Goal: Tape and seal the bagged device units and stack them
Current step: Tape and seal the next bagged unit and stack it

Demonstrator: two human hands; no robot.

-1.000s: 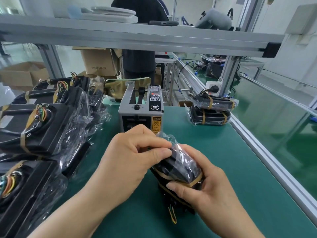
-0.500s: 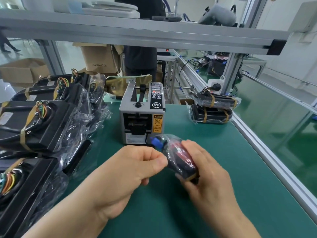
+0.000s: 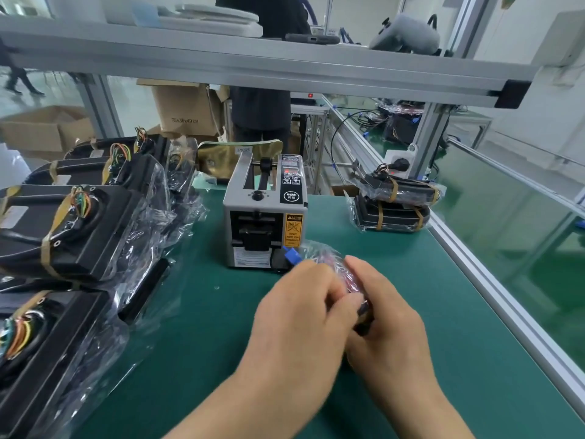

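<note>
Both hands work one bagged device unit (image 3: 329,264) just above the green worktop (image 3: 411,296), close in front of the tape dispenser (image 3: 264,213). The left hand (image 3: 300,315) has its grip pressed together, pinching the bag near its middle, while the right hand (image 3: 386,315) wraps around the far side with its fingers closed on the unit. A blue connector (image 3: 290,255) pokes out at the top of the clear bag; most of the unit is hidden by the hands, so whether tape is already on it cannot be told.

As for progress, two taped units (image 3: 395,201) lie stacked at the far right of the worktop, bound with brown tape bands, which suggests the stack has only begun. To the left sits a large pile of bagged units (image 3: 79,223) in loose plastic, some showing tape strips; it is unclear whether these are finished. The unit in hand appears to be mid-sealing, with stacking on the right pile yet to follow.
</note>
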